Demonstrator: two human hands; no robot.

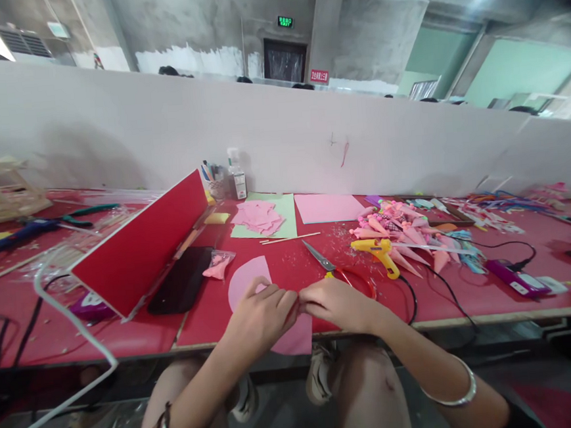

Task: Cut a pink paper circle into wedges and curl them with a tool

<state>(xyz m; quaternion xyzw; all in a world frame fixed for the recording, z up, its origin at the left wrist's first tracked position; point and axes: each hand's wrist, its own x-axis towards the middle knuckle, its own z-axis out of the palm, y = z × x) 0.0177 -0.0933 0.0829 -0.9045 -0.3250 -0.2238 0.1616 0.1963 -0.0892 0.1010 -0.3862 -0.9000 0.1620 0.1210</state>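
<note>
At the near edge of a red table (210,325), the person's left hand (266,314) and right hand (339,302) met, fingers curled and fingertips pinched together; what they pinched, if anything, I cannot tell. Curved-edged pink paper (244,280) lay behind the left hand, and more pink showed beneath the hands, past the table's near edge. Just right were red-handled scissors (321,259), then a yellow glue gun (377,249) beside piled pink cones (397,221). At the far left, a clear bottle (237,178) bore a label too small to read. Beyond the white partition (268,123), a green sign (285,21) read "EXIT" below Chinese characters; a red sign (319,76) carried white Chinese characters beginning "卫生间" (restroom).
</note>
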